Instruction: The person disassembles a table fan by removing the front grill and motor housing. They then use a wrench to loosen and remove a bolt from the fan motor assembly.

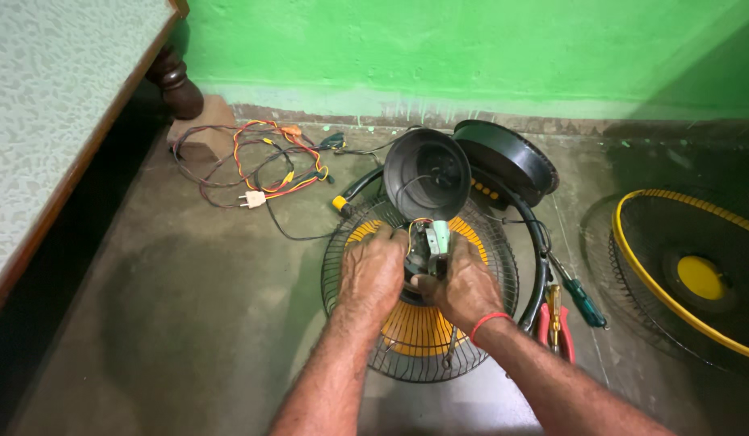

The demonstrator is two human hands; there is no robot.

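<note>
Nearest to us, both forearms reach in from the bottom edge, and we see the left hand (pixel 373 274) and the right hand (pixel 463 287) pressed close together, both closed around a small fan motor assembly (pixel 429 246) with a pale green part and thin wires showing between the fingers. The right wrist wears a red thread band (pixel 489 321). The motor sits at the middle of a round wire fan guard (pixel 342 242) lying flat on the concrete floor (pixel 188 323), with yellow blades (pixel 415 327) visible under the mesh. Just right of the guard lie red-handled pliers (pixel 556 323) and a green-handled screwdriver (pixel 583 299). Farther right rests a second guard with a yellow rim (pixel 681 287) and yellow centre. Just beyond the hands stands a black cup-shaped motor cover (pixel 427 173), with a black round housing (pixel 507 157) behind it. Farther left a tangle of coloured wires (pixel 261 161) with a white plug lies near a wooden furniture leg (pixel 176 81), by the green wall (pixel 471 40).
</note>
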